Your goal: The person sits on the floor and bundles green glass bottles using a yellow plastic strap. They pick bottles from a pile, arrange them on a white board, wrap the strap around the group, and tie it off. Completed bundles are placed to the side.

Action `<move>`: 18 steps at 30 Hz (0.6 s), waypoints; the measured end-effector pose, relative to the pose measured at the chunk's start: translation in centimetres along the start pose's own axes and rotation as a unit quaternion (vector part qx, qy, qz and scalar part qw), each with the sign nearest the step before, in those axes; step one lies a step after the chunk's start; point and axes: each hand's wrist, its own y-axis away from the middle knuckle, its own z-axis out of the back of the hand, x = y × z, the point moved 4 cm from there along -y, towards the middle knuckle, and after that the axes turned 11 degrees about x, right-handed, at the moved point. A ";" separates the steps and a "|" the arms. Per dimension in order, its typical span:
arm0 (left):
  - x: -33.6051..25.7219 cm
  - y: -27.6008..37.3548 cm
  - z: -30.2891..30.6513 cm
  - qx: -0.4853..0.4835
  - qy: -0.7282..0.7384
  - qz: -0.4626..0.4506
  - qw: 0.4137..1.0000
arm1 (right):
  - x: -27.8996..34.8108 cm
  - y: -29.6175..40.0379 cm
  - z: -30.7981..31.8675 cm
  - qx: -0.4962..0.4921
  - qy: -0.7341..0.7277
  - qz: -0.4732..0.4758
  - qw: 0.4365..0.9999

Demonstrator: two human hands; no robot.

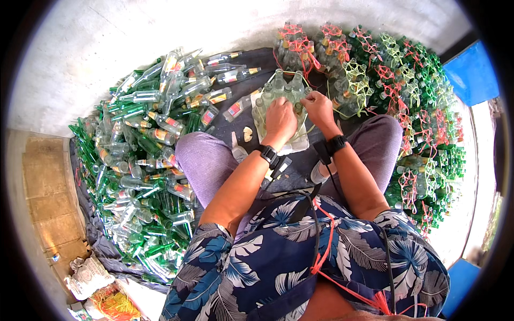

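Observation:
Between my bent knees, a cluster of clear glass bottles [278, 83] stands upright in a shallow white tray [296, 149]. A pale green plastic strap [307, 131] runs loosely around the bottles. Over the near bottle necks, my left hand [280, 119] is bent with its fingers curled downward. My right hand [320, 109] is at the right side of the cluster, its fingertips drawn together beside a bottle mouth. The fingers hide whatever may be pinched in either hand.
At left lies a large heap of loose green and clear bottles [136, 148], some labelled. Upright bottle bundles tied with red straps [297, 42] and green straps [356, 78] line the right. Dark cloth [261, 82] covers the floor. Coloured straps [116, 303] lie at lower left.

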 end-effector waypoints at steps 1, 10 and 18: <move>-0.1 0.0 0.1 0.005 -0.002 0.004 1.000 | -0.3 0.1 0.0 -0.002 0.002 -0.002 1.000; -0.3 0.0 0.4 0.026 -0.015 0.015 0.999 | -2.8 -0.1 -0.4 0.037 -0.056 -0.076 0.995; -0.3 0.1 0.5 0.034 -0.010 0.022 0.999 | -4.1 -0.3 -1.1 0.058 -0.133 -0.113 0.983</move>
